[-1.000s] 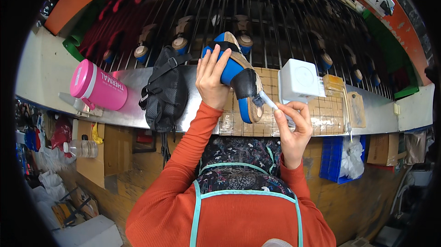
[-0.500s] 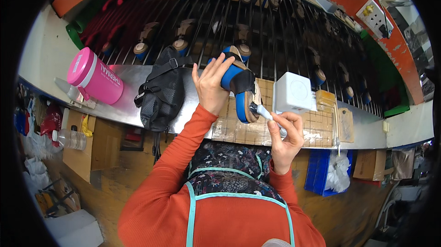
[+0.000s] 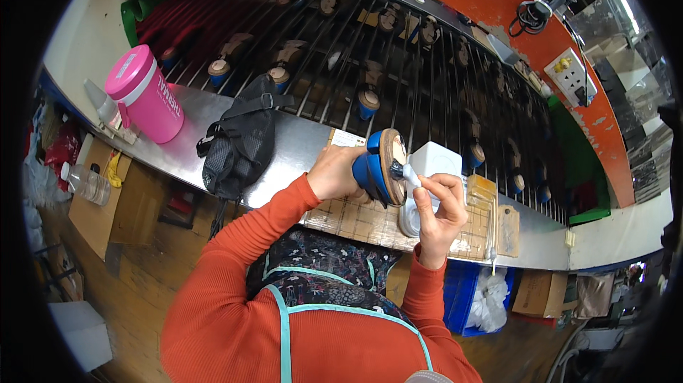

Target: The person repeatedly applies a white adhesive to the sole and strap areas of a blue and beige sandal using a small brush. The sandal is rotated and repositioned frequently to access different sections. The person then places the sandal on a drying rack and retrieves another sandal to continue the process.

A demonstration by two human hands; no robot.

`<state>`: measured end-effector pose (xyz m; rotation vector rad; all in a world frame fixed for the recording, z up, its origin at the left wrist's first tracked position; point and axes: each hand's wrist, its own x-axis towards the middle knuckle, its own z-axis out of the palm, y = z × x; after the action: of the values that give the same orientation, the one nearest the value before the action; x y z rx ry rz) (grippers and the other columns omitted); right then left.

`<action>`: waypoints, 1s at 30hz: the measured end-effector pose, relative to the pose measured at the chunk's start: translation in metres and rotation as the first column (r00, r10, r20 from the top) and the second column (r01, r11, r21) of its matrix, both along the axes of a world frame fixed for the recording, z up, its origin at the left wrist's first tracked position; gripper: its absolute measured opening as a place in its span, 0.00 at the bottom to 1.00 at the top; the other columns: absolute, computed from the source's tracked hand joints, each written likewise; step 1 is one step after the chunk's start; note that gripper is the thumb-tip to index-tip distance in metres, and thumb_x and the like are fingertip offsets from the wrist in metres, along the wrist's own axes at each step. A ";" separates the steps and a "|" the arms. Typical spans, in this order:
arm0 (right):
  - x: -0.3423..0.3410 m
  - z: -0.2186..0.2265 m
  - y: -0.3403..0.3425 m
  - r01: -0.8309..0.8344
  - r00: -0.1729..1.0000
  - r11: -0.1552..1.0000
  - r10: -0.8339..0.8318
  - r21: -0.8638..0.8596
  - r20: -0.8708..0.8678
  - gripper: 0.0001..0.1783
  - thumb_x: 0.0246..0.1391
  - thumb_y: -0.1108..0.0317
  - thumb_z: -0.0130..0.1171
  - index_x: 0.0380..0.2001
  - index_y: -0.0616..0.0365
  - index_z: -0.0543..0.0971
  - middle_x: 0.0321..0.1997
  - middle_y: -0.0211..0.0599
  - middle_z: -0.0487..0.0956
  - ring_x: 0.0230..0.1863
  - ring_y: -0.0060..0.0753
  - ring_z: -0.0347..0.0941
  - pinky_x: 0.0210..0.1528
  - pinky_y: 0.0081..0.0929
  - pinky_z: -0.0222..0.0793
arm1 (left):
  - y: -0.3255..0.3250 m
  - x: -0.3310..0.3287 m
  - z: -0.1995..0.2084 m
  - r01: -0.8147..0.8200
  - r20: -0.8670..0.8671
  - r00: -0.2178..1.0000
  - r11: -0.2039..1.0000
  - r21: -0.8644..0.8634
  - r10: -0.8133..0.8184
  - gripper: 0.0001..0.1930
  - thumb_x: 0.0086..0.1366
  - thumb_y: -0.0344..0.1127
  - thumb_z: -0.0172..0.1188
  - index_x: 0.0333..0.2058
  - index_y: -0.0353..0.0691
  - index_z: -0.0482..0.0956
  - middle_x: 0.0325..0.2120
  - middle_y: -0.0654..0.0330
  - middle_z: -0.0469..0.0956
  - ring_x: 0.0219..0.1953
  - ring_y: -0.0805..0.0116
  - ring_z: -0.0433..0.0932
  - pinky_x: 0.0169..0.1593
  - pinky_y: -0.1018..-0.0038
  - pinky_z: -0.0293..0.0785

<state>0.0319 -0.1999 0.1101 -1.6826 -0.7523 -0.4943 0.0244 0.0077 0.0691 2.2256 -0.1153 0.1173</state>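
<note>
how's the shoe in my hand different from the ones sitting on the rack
The held shoe is tilted on its side in the left hand, sole toward the brush in the right hand. The rack shoes lie untouched, spaced out on the dark bars. Both show blue uppers and tan soles.
</note>
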 end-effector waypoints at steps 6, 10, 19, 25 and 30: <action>0.016 0.002 -0.005 -0.070 0.997 0.996 0.070 -0.048 0.008 0.10 0.47 0.76 0.68 0.36 0.62 0.85 0.34 0.34 0.76 0.30 0.22 0.70 0.33 0.18 0.66 | 0.000 -0.002 -0.003 0.287 -0.203 0.905 0.888 -0.358 -0.374 0.39 0.27 0.35 0.80 0.44 0.32 0.78 0.38 0.53 0.83 0.41 0.61 0.81 0.50 0.73 0.74; 0.019 -0.003 -0.010 -0.086 0.996 0.995 0.086 -0.057 -0.015 0.10 0.46 0.76 0.68 0.35 0.62 0.85 0.34 0.34 0.76 0.30 0.22 0.70 0.32 0.18 0.66 | -0.006 -0.003 -0.012 0.370 -0.192 0.804 0.726 -0.580 -0.563 0.37 0.31 0.23 0.78 0.46 0.29 0.76 0.39 0.54 0.82 0.44 0.67 0.80 0.51 0.71 0.75; 0.026 -0.003 -0.025 -0.097 0.992 0.972 0.111 -0.214 0.055 0.11 0.43 0.77 0.69 0.34 0.61 0.85 0.34 0.34 0.76 0.30 0.23 0.71 0.31 0.18 0.68 | -0.008 -0.004 -0.031 0.325 -0.311 0.615 0.592 -0.738 -0.725 0.35 0.33 0.28 0.79 0.46 0.31 0.78 0.41 0.52 0.82 0.41 0.64 0.81 0.48 0.72 0.77; 0.047 0.012 -0.033 -0.324 0.946 0.908 0.319 -0.267 -0.063 0.10 0.43 0.75 0.70 0.33 0.61 0.85 0.34 0.34 0.77 0.30 0.24 0.72 0.32 0.19 0.68 | -0.015 -0.009 -0.027 0.323 -0.234 0.479 0.417 -0.849 -0.846 0.33 0.36 0.25 0.77 0.46 0.31 0.77 0.43 0.51 0.81 0.44 0.63 0.80 0.50 0.72 0.75; 0.035 -0.019 -0.031 -0.226 0.965 0.966 0.204 -0.128 -0.167 0.10 0.45 0.75 0.69 0.34 0.61 0.86 0.33 0.33 0.77 0.32 0.22 0.71 0.35 0.20 0.67 | -0.015 -0.010 -0.025 0.329 -0.285 0.459 0.459 -0.825 -0.841 0.34 0.34 0.25 0.78 0.46 0.34 0.78 0.43 0.52 0.81 0.46 0.63 0.80 0.52 0.71 0.74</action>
<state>0.0670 -0.2310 0.0915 -1.7266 -0.8635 -0.1591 0.0142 -0.0078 0.0438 1.1977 -0.4453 -0.9665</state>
